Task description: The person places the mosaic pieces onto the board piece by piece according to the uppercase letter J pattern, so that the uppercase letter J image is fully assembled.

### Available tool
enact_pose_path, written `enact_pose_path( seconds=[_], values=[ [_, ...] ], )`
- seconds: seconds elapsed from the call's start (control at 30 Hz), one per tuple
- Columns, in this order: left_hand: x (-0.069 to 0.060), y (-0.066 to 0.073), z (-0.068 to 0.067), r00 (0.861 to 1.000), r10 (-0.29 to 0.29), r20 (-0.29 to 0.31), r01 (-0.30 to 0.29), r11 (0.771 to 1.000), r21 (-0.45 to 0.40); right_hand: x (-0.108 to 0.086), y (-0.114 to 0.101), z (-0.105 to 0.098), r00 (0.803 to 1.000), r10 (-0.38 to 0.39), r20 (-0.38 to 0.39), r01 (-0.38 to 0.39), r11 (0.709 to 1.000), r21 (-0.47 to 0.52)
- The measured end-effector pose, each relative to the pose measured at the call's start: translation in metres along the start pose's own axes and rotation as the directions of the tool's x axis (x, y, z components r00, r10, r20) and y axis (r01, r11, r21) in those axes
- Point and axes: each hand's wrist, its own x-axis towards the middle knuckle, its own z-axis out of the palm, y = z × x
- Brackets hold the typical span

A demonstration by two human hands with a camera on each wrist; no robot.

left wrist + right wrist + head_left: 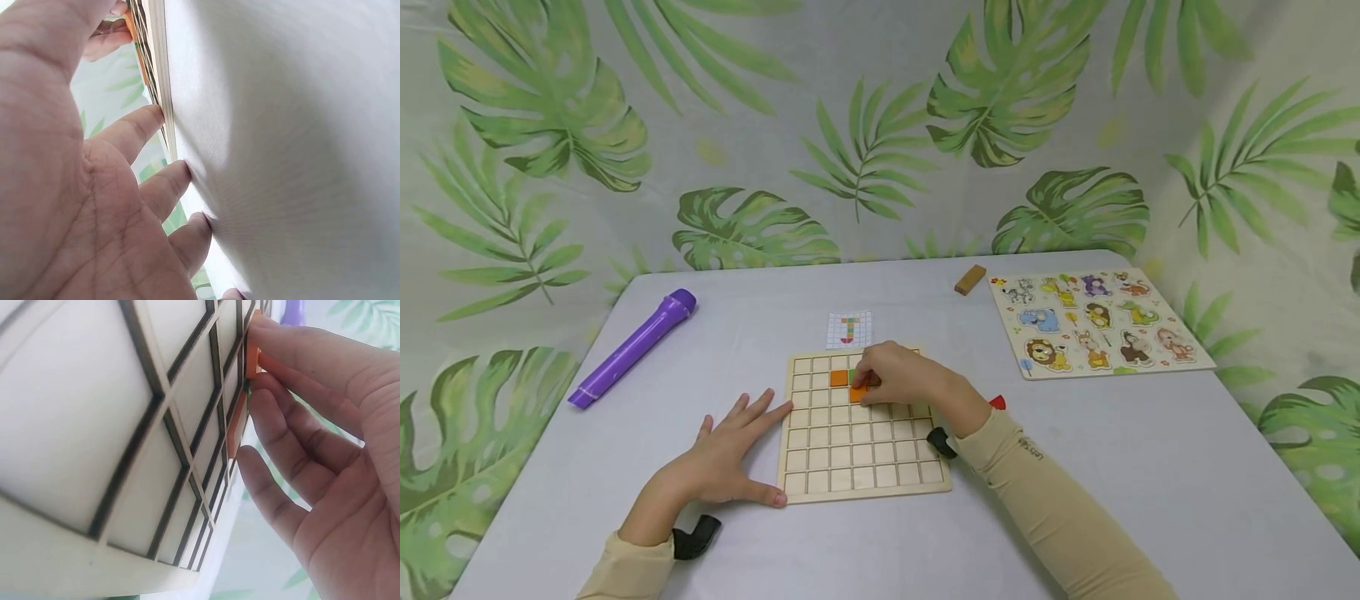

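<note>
A wooden grid board [850,457] lies on the table. In its upper part sit an orange square tile [838,379] and part of a green tile [852,377]. My right hand [898,375] pinches another orange tile [857,394] just below the green one; in the right wrist view the thumb and fingers of the hand [306,406] hold this orange tile [252,353] at the grid. My left hand [730,454] rests with spread fingers against the board's left edge, and in the left wrist view its fingertips touch the board's side [164,81] and the table.
Above the board lies a small printed pattern card [849,330]. A purple tube [632,348] is at the left, an animal puzzle board [1097,323] at the right, beside a small brown block [970,280]. A red piece [997,402] shows behind my right forearm.
</note>
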Motion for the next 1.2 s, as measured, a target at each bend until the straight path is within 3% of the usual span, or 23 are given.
enact_pose_path(
  seconds=[0.17,0.3,0.5,0.7,0.97,1.2],
  values=[
    [0.000,-0.001,0.000,1.000,-0.001,0.004,0.001,1.000,0.001,-0.001,0.003,-0.001,1.000,-0.001,-0.011,0.001,1.000,0.012],
    [0.000,-0.001,0.000,1.000,0.000,0.003,0.000,1.000,0.000,-0.010,0.008,-0.009,0.998,0.046,-0.043,-0.045,0.999,0.021],
    [0.000,-0.001,0.000,1.000,0.001,0.005,-0.001,1.000,0.000,-0.037,0.019,-0.029,0.985,0.170,-0.023,-0.168,0.984,0.057],
    [-0.001,-0.001,0.000,1.000,0.010,0.007,-0.010,1.000,-0.002,-0.064,0.033,-0.038,0.973,0.229,0.035,-0.230,0.972,0.047],
    [-0.001,-0.002,0.000,1.000,0.006,0.011,-0.006,1.000,0.009,-0.083,0.050,-0.033,0.968,0.244,0.051,-0.247,0.967,0.055],
    [0.000,-0.002,0.000,1.000,0.008,0.004,-0.008,1.000,0.009,-0.085,0.055,-0.033,0.976,0.216,0.039,-0.218,0.974,0.067]
  ],
)
